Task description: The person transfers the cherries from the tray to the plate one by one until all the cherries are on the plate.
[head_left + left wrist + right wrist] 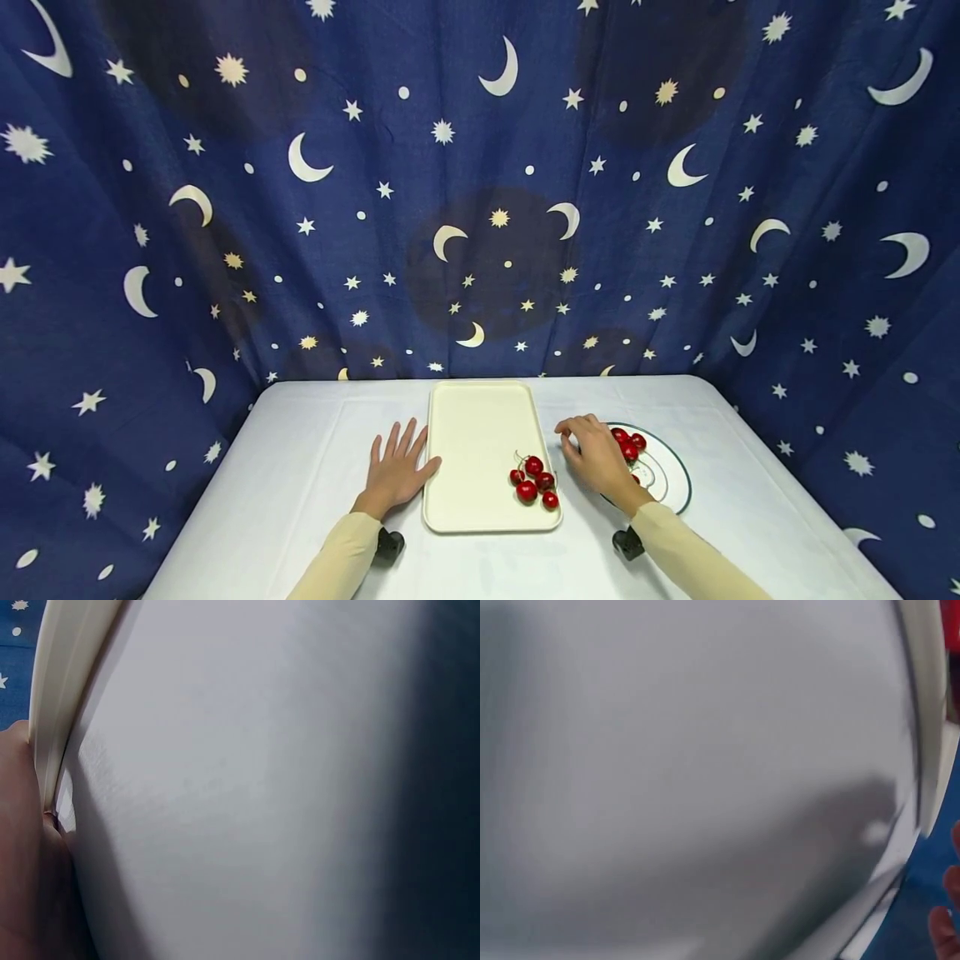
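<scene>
Red cherries [527, 492] lie bunched near right on a cream tray [480, 417], others [630, 451] on a white plate [672, 490].

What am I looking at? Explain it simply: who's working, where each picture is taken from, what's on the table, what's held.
There is no machine: a person works with two bare hands, each called a grip here. The wide picture comes from a camera on the head, the two close ones from cameras on the wrists. On the white-covered table lie a cream tray with red cherries in its near right part and, right of it, a plate with more cherries. The left grip rests with fingers spread, thumb at the tray's rim. The right grip is partly over the plate, with nothing visibly held.
</scene>
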Demonstrator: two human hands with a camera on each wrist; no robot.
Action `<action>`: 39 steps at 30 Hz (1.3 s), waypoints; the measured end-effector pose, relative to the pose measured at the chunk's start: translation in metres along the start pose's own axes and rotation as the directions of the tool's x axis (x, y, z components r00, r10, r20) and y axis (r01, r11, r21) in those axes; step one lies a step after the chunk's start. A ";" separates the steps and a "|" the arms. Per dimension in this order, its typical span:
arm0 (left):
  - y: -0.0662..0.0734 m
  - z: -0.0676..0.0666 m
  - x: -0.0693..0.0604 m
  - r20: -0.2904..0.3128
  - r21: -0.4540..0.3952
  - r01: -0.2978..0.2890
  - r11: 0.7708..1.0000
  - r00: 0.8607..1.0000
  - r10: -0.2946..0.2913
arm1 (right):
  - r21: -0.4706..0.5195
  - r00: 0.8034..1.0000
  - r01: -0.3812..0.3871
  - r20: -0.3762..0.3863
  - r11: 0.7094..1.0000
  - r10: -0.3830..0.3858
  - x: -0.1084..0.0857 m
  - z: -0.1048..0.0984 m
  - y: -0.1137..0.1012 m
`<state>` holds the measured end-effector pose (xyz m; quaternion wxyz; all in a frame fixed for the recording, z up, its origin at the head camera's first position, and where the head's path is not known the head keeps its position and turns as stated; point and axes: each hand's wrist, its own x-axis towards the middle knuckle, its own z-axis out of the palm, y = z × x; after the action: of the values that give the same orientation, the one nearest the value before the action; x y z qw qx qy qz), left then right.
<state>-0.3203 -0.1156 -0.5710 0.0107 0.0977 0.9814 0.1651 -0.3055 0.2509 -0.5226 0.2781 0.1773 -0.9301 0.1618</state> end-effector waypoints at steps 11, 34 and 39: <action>0.002 -0.004 -0.003 -0.002 -0.017 -0.002 1.000 1.000 0.001 | 0.079 0.997 0.022 0.070 0.997 -0.028 0.002 0.008 -0.033; 0.001 0.000 -0.002 -0.018 -0.014 -0.007 1.000 1.000 0.007 | 0.096 0.972 -0.042 0.234 0.995 0.019 -0.004 0.015 -0.038; -0.001 0.004 0.000 -0.021 -0.001 -0.007 1.000 1.000 0.007 | 0.084 0.972 -0.035 0.235 0.996 0.014 -0.005 0.017 -0.037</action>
<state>-0.3205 -0.1156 -0.5748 -0.0002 0.0996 0.9809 0.1669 -0.2941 0.2125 -0.5319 0.1567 0.1955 -0.9505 0.1836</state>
